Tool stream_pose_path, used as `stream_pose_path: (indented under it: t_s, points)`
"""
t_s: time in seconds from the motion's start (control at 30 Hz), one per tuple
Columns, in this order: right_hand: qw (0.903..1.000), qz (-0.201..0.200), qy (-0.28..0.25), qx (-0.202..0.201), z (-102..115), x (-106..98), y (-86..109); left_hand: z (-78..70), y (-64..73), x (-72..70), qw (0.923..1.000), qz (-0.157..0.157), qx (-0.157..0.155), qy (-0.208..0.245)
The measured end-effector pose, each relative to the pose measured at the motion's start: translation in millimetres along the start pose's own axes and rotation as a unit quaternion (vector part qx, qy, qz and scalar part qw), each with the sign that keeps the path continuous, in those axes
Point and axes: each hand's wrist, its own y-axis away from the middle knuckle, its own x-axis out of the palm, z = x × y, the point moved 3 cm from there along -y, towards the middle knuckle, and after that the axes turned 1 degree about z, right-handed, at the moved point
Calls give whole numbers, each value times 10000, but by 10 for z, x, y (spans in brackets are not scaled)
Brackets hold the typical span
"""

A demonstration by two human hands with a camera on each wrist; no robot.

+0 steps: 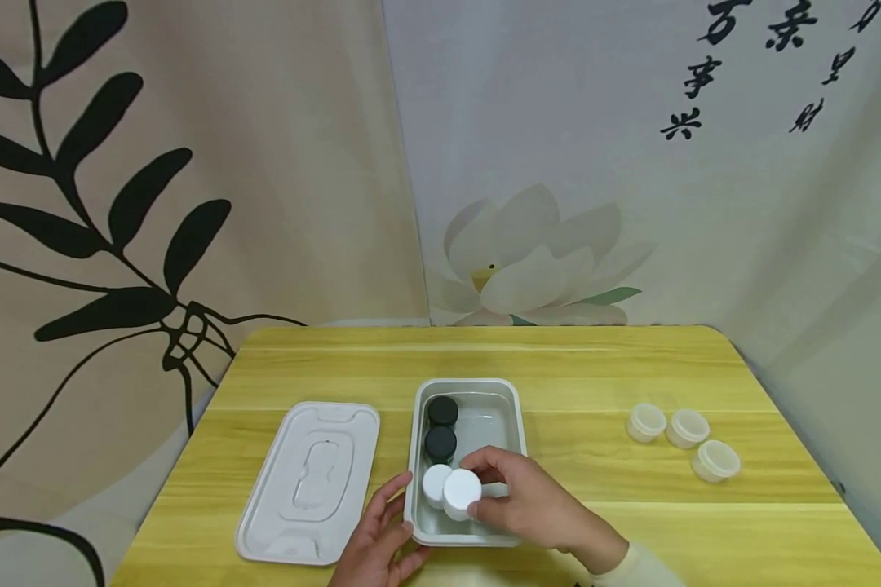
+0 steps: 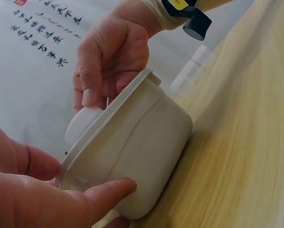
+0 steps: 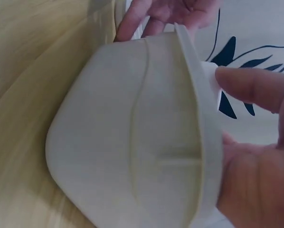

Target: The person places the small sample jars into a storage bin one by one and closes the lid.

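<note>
My right hand (image 1: pixel 532 497) pinches a small white round-lidded jar (image 1: pixel 462 492) between thumb and fingers, over the front of a pale rectangular box (image 1: pixel 473 534). Close beside it in the box stands another white-lidded jar (image 1: pixel 436 484). Two black-lidded jars (image 1: pixel 441 443) stand behind in a row along the left wall. My left hand (image 1: pixel 378 538) touches the box's left rim and front left corner with extended fingers. In the left wrist view, the held white jar (image 2: pixel 82 124) shows above the box's rim (image 2: pixel 113 111). The box wall hides the other jars in both wrist views.
A white lid (image 1: pixel 308 481) lies flat on the wooden table (image 1: pixel 558 367), left of the box. Over to the right stand three small translucent lidded cups (image 1: pixel 687 428). Printed curtains (image 1: pixel 301 163) hang behind the table.
</note>
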Motion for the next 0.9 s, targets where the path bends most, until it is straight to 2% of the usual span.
stream_pose_path:
  t_s: [0.2,0.53,0.7,0.9]
  points:
    - [9995,271,153,26,-13,105,-50,-10,-6,10,10000,29,-33,-25]
    - [9974,299,658,-7,-6,170,-149,-33,-1,23,9999,76,29,-107]
    - [9974,426,585,8,-20,209,-213,-23,-1,12,9999,96,-10,-44]
    - [9968,475,594,263,-48,212,-288,-4,-1,-3,9999,156,13,61]
